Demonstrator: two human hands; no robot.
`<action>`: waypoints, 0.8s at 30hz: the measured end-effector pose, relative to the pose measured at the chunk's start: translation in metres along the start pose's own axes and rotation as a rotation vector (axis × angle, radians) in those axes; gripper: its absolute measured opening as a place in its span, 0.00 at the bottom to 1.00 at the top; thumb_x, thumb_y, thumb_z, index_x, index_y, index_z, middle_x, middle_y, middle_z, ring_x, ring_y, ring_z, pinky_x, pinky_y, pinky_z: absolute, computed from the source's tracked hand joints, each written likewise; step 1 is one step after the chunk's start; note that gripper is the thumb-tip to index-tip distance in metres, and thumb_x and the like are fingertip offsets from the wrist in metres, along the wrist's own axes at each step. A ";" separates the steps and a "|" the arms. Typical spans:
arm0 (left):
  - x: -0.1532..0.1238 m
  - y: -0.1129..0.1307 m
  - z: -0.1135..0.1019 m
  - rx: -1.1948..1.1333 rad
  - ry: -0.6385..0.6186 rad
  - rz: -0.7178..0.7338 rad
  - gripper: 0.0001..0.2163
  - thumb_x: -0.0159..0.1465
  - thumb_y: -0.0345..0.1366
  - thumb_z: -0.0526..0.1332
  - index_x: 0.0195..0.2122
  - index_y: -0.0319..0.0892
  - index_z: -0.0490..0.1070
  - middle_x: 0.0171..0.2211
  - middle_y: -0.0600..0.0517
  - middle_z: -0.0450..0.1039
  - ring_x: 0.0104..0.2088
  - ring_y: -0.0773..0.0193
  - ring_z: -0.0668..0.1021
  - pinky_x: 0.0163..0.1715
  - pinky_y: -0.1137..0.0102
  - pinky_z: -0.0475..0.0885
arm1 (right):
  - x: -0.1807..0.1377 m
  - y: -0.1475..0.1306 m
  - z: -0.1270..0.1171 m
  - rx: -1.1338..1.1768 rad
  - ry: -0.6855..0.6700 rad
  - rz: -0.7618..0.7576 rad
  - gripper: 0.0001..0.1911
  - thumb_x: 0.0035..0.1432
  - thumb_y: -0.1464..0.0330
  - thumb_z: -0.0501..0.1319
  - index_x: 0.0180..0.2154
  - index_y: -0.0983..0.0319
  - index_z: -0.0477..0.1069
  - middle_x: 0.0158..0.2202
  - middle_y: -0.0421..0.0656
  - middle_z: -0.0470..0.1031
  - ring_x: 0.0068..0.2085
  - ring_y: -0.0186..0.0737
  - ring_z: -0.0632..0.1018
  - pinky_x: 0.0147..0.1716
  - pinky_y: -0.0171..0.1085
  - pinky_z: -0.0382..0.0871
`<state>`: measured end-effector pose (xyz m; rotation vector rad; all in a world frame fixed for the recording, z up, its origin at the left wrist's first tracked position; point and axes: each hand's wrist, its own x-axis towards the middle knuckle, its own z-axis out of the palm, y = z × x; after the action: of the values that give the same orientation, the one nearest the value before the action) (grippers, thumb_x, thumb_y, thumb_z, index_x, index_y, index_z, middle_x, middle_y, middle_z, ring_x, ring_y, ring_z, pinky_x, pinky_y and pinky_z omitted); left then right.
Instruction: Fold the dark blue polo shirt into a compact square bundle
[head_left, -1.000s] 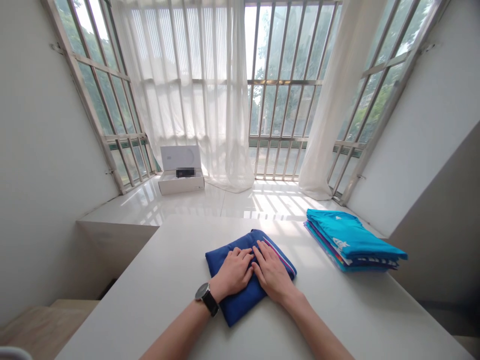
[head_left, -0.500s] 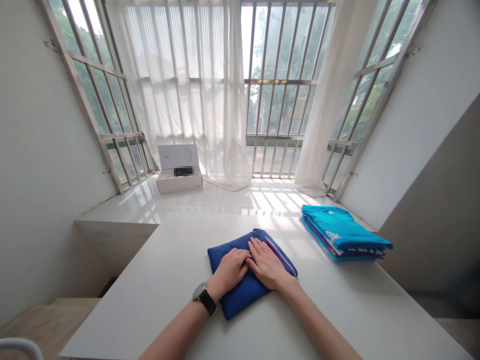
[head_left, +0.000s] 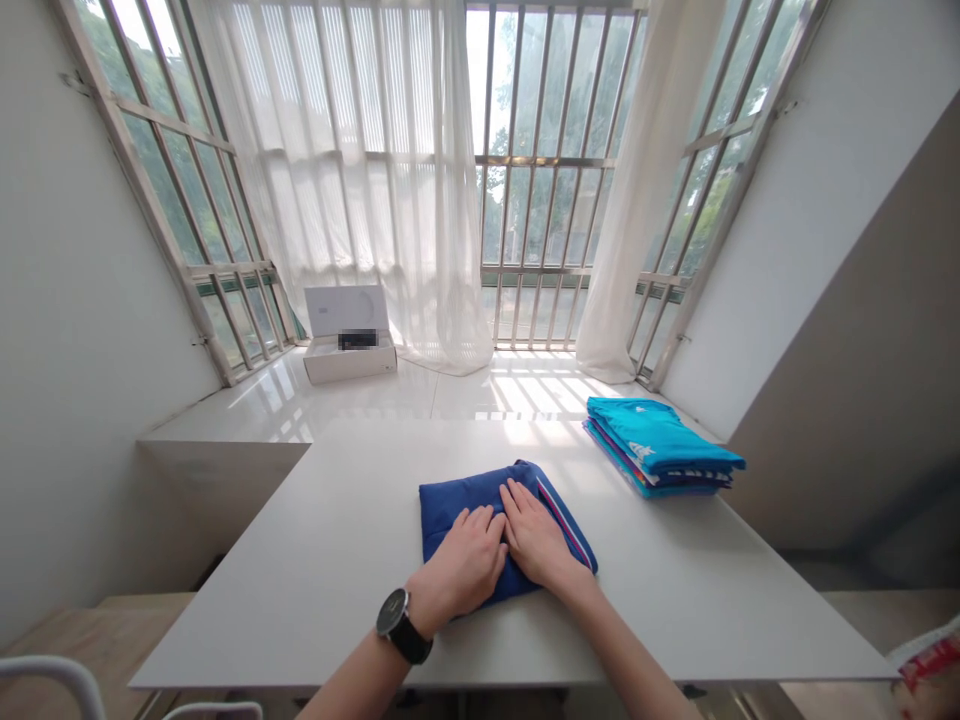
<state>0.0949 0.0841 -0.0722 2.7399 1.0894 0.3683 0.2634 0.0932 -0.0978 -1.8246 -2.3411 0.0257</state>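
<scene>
A folded dark blue garment [head_left: 452,503] lies on the white table in front of me, with a red, white and blue stripe along its right edge. My left hand [head_left: 466,560], a black watch on its wrist, rests palm down on the middle of the cloth with its fingers extended. Beside it, my right hand [head_left: 536,535] presses flat near the striped edge, fingers stretched forward. The two hands touch or nearly touch at the thumbs. Both are open. They cover the centre and part of the near edge of the garment.
At the right edge of the white table [head_left: 322,570] sits a stack of folded clothes [head_left: 660,440], bright blue on top. An open white box [head_left: 350,366] stands on the windowsill. White curtains [head_left: 442,200] hang before the barred windows.
My left hand has slid slightly nearer on the garment, its fingers straighter. The right hand stays nearly in place. The view has shifted, showing the table's near edge.
</scene>
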 end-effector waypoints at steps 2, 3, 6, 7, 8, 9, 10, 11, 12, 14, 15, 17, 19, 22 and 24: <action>-0.005 0.008 0.004 -0.004 -0.028 -0.020 0.28 0.72 0.49 0.45 0.66 0.34 0.57 0.66 0.33 0.59 0.66 0.43 0.61 0.64 0.47 0.53 | -0.005 0.000 -0.005 0.000 -0.005 0.012 0.28 0.66 0.71 0.46 0.65 0.71 0.59 0.68 0.55 0.58 0.69 0.49 0.59 0.67 0.45 0.53; -0.007 0.012 0.006 -0.013 -0.043 -0.030 0.33 0.70 0.55 0.45 0.68 0.33 0.54 0.67 0.33 0.55 0.67 0.42 0.58 0.65 0.46 0.50 | -0.007 0.001 -0.009 0.002 -0.005 0.023 0.28 0.66 0.71 0.46 0.65 0.70 0.61 0.67 0.55 0.60 0.68 0.49 0.61 0.66 0.45 0.55; -0.013 0.022 0.013 -0.016 -0.074 -0.041 0.47 0.62 0.67 0.47 0.70 0.31 0.50 0.69 0.32 0.48 0.69 0.38 0.52 0.67 0.44 0.43 | -0.012 0.003 -0.027 0.005 -0.016 0.063 0.25 0.66 0.69 0.50 0.62 0.66 0.66 0.63 0.56 0.66 0.62 0.53 0.68 0.60 0.45 0.63; -0.014 0.025 0.014 -0.011 -0.079 -0.043 0.50 0.60 0.70 0.48 0.70 0.30 0.49 0.69 0.31 0.47 0.69 0.37 0.51 0.67 0.44 0.42 | -0.014 0.004 -0.034 0.005 -0.030 0.067 0.24 0.65 0.68 0.52 0.61 0.64 0.68 0.60 0.56 0.69 0.60 0.53 0.71 0.57 0.45 0.66; -0.014 0.029 0.015 -0.008 -0.081 -0.041 0.53 0.58 0.71 0.49 0.70 0.28 0.48 0.69 0.30 0.46 0.69 0.36 0.50 0.67 0.44 0.42 | -0.015 0.005 -0.041 0.007 -0.046 0.074 0.22 0.64 0.67 0.54 0.58 0.63 0.70 0.57 0.54 0.73 0.56 0.53 0.73 0.54 0.44 0.68; -0.014 0.033 0.016 -0.007 -0.080 -0.031 0.55 0.56 0.72 0.49 0.70 0.27 0.48 0.70 0.29 0.45 0.69 0.36 0.49 0.67 0.45 0.43 | -0.016 0.007 -0.047 0.010 -0.062 0.084 0.20 0.63 0.67 0.55 0.56 0.61 0.73 0.53 0.53 0.75 0.53 0.51 0.76 0.51 0.42 0.70; -0.014 0.037 0.017 -0.010 -0.077 -0.010 0.56 0.55 0.73 0.50 0.70 0.27 0.46 0.70 0.29 0.43 0.70 0.36 0.48 0.67 0.47 0.44 | -0.017 0.009 -0.053 0.013 -0.079 0.097 0.18 0.62 0.67 0.57 0.53 0.59 0.74 0.50 0.51 0.77 0.50 0.50 0.77 0.48 0.41 0.71; -0.014 0.041 0.016 -0.014 -0.071 0.021 0.57 0.55 0.73 0.50 0.70 0.26 0.45 0.70 0.29 0.42 0.70 0.37 0.48 0.68 0.48 0.45 | -0.018 0.011 -0.058 0.016 -0.094 0.111 0.16 0.61 0.67 0.58 0.50 0.58 0.76 0.47 0.50 0.78 0.47 0.48 0.79 0.45 0.40 0.71; -0.015 0.045 0.016 -0.017 -0.063 0.056 0.57 0.55 0.73 0.50 0.70 0.27 0.44 0.70 0.30 0.41 0.70 0.39 0.47 0.68 0.50 0.45 | -0.019 0.014 -0.062 0.021 -0.108 0.123 0.15 0.60 0.67 0.59 0.48 0.58 0.77 0.45 0.49 0.79 0.45 0.47 0.80 0.44 0.39 0.71; -0.018 0.052 0.015 -0.017 -0.048 0.116 0.55 0.57 0.71 0.51 0.70 0.28 0.43 0.71 0.31 0.42 0.70 0.41 0.48 0.68 0.52 0.45 | -0.024 0.019 -0.068 0.031 -0.134 0.130 0.13 0.60 0.68 0.58 0.44 0.57 0.78 0.43 0.48 0.80 0.43 0.47 0.81 0.42 0.39 0.70; -0.020 0.055 0.016 -0.011 -0.043 0.141 0.54 0.57 0.70 0.51 0.70 0.29 0.43 0.70 0.32 0.43 0.70 0.42 0.50 0.68 0.52 0.45 | -0.027 0.022 -0.070 0.038 -0.146 0.123 0.13 0.61 0.68 0.57 0.42 0.57 0.79 0.42 0.47 0.81 0.43 0.47 0.81 0.42 0.38 0.70; -0.029 0.059 0.019 0.011 -0.042 0.192 0.53 0.58 0.68 0.53 0.70 0.29 0.43 0.70 0.32 0.45 0.70 0.41 0.52 0.69 0.51 0.44 | -0.036 0.025 -0.073 0.064 -0.170 0.105 0.14 0.62 0.69 0.55 0.40 0.57 0.80 0.40 0.47 0.82 0.42 0.46 0.81 0.40 0.38 0.69; -0.039 0.060 0.025 0.038 -0.055 0.258 0.50 0.60 0.62 0.57 0.70 0.29 0.43 0.70 0.31 0.47 0.69 0.39 0.52 0.68 0.50 0.45 | -0.047 0.028 -0.075 0.127 -0.193 0.082 0.15 0.62 0.70 0.54 0.36 0.58 0.81 0.38 0.47 0.83 0.39 0.45 0.81 0.38 0.36 0.69; -0.054 0.062 0.036 0.027 -0.064 0.301 0.36 0.65 0.42 0.57 0.69 0.29 0.47 0.68 0.30 0.51 0.68 0.38 0.55 0.67 0.48 0.49 | -0.062 0.031 -0.076 0.377 -0.278 0.032 0.14 0.61 0.68 0.55 0.33 0.60 0.80 0.29 0.45 0.82 0.30 0.40 0.80 0.30 0.34 0.68; -0.061 0.062 0.037 -0.049 -0.058 0.273 0.32 0.62 0.33 0.57 0.67 0.31 0.55 0.66 0.31 0.57 0.66 0.38 0.61 0.65 0.49 0.54 | -0.070 0.037 -0.076 0.626 -0.345 -0.007 0.16 0.63 0.64 0.54 0.33 0.61 0.80 0.27 0.43 0.80 0.26 0.38 0.77 0.26 0.33 0.67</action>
<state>0.1034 -0.0051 -0.1020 2.8393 0.6831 0.3435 0.3263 0.0282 -0.0361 -1.5728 -2.1721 1.0184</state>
